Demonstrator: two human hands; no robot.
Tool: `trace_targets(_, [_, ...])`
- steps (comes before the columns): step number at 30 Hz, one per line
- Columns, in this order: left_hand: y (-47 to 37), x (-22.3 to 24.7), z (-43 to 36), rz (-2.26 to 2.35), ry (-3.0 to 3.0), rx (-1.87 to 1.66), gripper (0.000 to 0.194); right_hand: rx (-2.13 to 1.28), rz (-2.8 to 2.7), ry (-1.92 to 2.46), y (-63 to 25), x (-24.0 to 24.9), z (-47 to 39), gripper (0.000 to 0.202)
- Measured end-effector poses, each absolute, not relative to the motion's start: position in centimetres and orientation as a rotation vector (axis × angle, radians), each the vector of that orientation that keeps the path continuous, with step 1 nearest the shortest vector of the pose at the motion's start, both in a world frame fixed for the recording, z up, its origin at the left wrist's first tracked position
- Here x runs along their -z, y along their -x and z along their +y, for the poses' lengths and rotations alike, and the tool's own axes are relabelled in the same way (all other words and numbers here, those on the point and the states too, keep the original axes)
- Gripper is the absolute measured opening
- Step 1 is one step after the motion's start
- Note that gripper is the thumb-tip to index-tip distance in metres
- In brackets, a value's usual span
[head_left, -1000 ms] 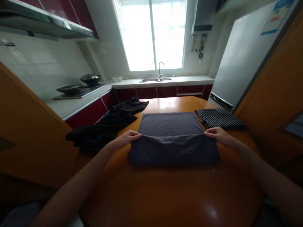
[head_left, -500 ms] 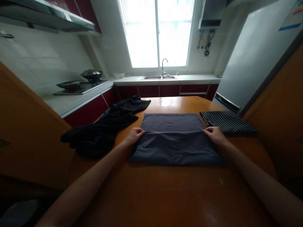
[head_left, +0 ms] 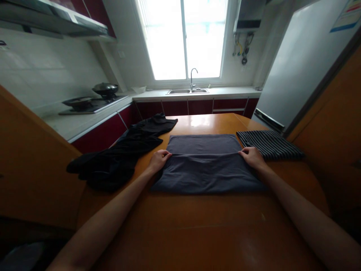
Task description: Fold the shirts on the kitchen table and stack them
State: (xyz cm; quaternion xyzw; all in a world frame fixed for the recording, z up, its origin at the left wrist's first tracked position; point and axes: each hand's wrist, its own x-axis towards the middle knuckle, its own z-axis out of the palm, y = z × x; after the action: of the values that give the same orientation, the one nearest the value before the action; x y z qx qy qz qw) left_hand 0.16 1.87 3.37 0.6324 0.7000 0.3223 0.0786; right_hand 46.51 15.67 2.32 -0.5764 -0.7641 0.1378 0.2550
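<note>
A grey-blue garment (head_left: 207, 173), perhaps a shirt, lies on the wooden table (head_left: 197, 218) with its near part folded over toward the far side. My left hand (head_left: 160, 160) is closed, pinching the left end of the folded edge. At the right end of that same edge, my right hand (head_left: 252, 156) pinches the cloth between thumb and fingers. The edge is stretched straight between both hands, and a flat strip of the garment shows beyond it.
Left of the garment, dark clothes (head_left: 118, 158) lie in a loose heap. A folded striped cloth (head_left: 269, 145) rests by my right hand. Beyond the table are a sink (head_left: 187, 91), a stove (head_left: 93, 105) with pans and a fridge (head_left: 304, 64).
Both hands have moved the folded edge slightly farther from me, and it looks tauter. The whole view has shifted a little.
</note>
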Motion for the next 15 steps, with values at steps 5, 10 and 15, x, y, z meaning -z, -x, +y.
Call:
trace_targets(5, [-0.1, -4.0, 1.4, 2.204, -1.983, -0.904, 0.033, -0.159, -2.165, 1.750, -46.2, -3.8, 14.3, 0.027])
trace_targets(10, [-6.3, -5.5, 0.9, 1.952, -2.385, -0.728, 0.050, 0.049, -2.295, 1.477, -42.0, -5.6, 11.1, 0.041])
trace_targets(15, [-14.9, -3.6, 0.7, 1.705, -2.582, -0.379, 0.055, -0.190, -2.502, 1.132, -34.0, -3.2, 6.7, 0.054])
